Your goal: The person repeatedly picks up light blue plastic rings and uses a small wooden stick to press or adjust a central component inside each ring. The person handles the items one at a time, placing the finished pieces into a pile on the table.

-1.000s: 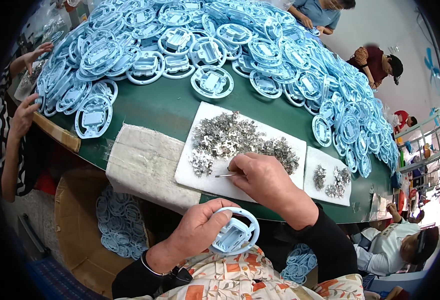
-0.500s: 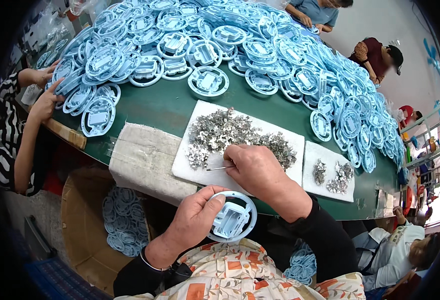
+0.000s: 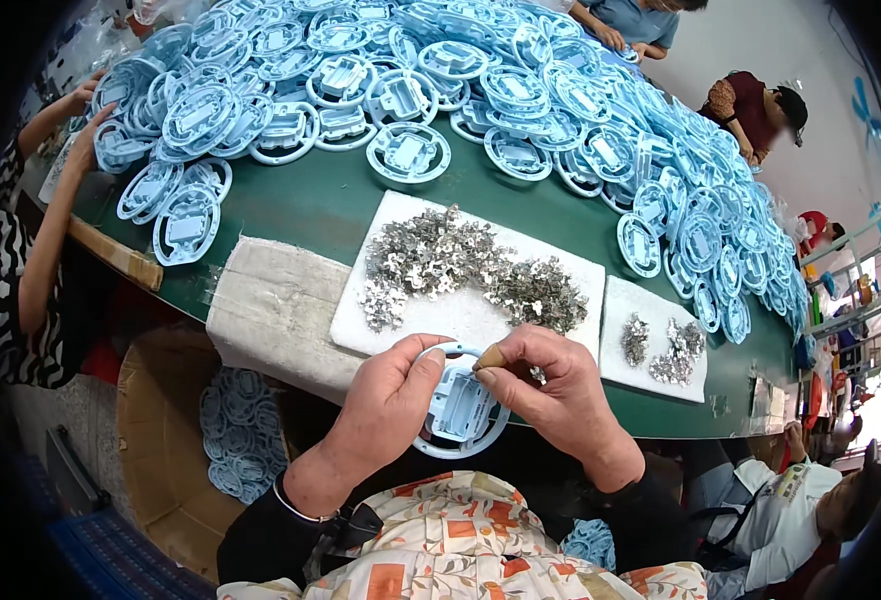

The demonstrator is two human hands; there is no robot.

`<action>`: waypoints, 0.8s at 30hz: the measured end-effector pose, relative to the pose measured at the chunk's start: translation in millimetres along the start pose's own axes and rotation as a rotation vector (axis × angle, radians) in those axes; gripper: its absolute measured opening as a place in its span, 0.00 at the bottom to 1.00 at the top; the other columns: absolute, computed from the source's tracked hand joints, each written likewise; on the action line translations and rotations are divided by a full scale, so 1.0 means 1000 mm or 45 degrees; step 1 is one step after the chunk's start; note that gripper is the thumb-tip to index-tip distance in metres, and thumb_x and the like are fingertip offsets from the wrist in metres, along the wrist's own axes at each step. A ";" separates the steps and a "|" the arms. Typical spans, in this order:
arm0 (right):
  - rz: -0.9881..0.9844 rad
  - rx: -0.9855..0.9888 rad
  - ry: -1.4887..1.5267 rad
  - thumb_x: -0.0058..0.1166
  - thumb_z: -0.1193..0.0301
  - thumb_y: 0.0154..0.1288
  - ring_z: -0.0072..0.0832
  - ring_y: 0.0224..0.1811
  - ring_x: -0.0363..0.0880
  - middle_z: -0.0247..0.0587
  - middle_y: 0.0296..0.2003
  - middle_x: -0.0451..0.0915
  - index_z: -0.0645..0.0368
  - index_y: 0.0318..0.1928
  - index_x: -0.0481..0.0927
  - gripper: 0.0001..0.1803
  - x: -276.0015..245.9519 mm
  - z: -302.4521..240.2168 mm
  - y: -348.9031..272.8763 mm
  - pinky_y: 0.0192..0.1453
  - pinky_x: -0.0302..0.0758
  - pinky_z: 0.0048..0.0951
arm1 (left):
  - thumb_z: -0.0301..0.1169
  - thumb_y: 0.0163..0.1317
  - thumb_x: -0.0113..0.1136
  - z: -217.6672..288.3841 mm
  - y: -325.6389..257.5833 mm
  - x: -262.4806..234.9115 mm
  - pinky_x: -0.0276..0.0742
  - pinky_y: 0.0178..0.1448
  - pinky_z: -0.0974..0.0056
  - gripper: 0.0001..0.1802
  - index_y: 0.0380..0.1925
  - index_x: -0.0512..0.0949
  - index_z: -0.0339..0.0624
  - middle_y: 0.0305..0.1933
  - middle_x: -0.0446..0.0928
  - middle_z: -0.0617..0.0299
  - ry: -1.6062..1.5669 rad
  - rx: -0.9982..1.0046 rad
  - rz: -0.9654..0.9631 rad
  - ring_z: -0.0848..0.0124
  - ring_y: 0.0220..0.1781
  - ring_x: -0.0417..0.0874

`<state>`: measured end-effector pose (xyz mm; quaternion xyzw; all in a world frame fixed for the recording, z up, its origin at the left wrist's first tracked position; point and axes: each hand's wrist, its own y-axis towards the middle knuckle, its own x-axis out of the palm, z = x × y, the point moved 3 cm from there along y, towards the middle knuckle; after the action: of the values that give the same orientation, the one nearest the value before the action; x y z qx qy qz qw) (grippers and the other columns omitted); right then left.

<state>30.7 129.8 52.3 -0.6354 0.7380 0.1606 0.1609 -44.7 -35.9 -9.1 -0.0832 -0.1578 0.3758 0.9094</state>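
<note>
My left hand (image 3: 381, 400) grips a light blue oval plastic frame (image 3: 456, 412) by its left rim, thumb on top. The frame has a box-shaped recess in its middle and is held just before the table's near edge. My right hand (image 3: 566, 400) is closed in a pinch, thumb and index tips touching the frame's upper right rim. A brown covering shows on its index fingertip. Small shiny metal clips (image 3: 538, 375) show within its curled fingers; what is between the fingertips is hidden. Beyond the hands, a heap of metal clips (image 3: 431, 250) lies on a white foam board (image 3: 356, 325).
A large pile of blue frames (image 3: 408, 152) covers the far green table (image 3: 301, 205). A smaller foam board (image 3: 651, 380) with clips lies right. Left are a cloth-covered pad (image 3: 271, 300), a cardboard box (image 3: 161, 450) of frames and a co-worker's arms (image 3: 51, 220). Other people sit farther off.
My right hand has come back from the clip heap to the blue frame. The thin metal tool that stuck out of it no longer shows. My left hand has raised the frame slightly.
</note>
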 end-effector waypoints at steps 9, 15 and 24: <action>0.240 -0.209 -0.299 0.65 0.79 0.57 0.32 0.28 0.80 0.40 0.29 0.80 0.61 0.36 0.82 0.07 0.009 0.013 -0.007 0.31 0.76 0.31 | 0.32 0.77 0.48 0.001 0.013 0.009 0.78 0.40 0.74 0.18 0.55 0.77 0.28 0.41 0.82 0.64 0.086 0.017 0.053 0.83 0.38 0.79; 0.328 -0.312 -0.525 0.65 0.81 0.52 0.38 0.30 0.80 0.40 0.29 0.79 0.59 0.36 0.81 0.10 0.014 0.020 -0.015 0.33 0.77 0.35 | 0.33 0.77 0.47 0.001 0.018 0.015 0.78 0.38 0.71 0.19 0.55 0.77 0.27 0.36 0.82 0.60 0.167 -0.012 0.072 0.79 0.34 0.81; 0.046 -0.192 -0.616 0.59 0.77 0.63 0.42 0.30 0.79 0.42 0.27 0.78 0.60 0.60 0.77 0.23 -0.006 -0.001 -0.024 0.34 0.78 0.40 | 0.33 0.78 0.46 -0.009 0.024 0.015 0.78 0.37 0.71 0.19 0.55 0.77 0.26 0.36 0.83 0.59 0.406 0.150 0.115 0.79 0.33 0.80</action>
<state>55.8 131.6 55.0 -0.5755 0.6751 0.3654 0.2821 -47.5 -9.1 -20.2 -0.0952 0.0145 0.4068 0.9084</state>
